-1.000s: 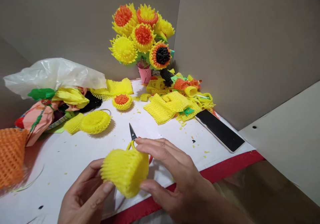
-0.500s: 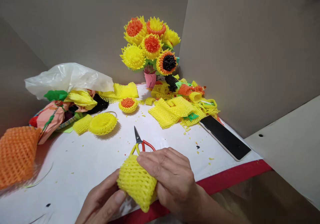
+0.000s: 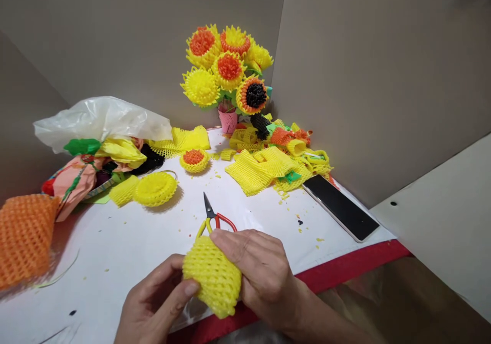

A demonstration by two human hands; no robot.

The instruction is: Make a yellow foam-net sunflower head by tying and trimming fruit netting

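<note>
Between my hands, over the table's front edge, is a yellow foam net sleeve (image 3: 213,275), doubled over into a short tube. My left hand (image 3: 157,298) pinches its left side, thumb in front and fingers behind. Thumb and fingers of my right hand (image 3: 261,272) close round its right side and upper edge. Just beyond the sleeve lie scissors (image 3: 209,211) with one yellow and one red handle, blades pointing away; the sleeve and my right hand hide part of the handles.
A bouquet of foam-net flowers (image 3: 229,68) stands in a pink pot (image 3: 227,121) at the back. Yellow net pieces (image 3: 264,167) and a phone (image 3: 341,208) lie right. Left are a yellow ring-shaped piece (image 3: 155,189), an orange net (image 3: 26,239) and a plastic bag (image 3: 102,121).
The sleeve has turned slightly and its lower tip has risen a little. My left thumb has slid further onto its front. The whole view has shifted slightly.
</note>
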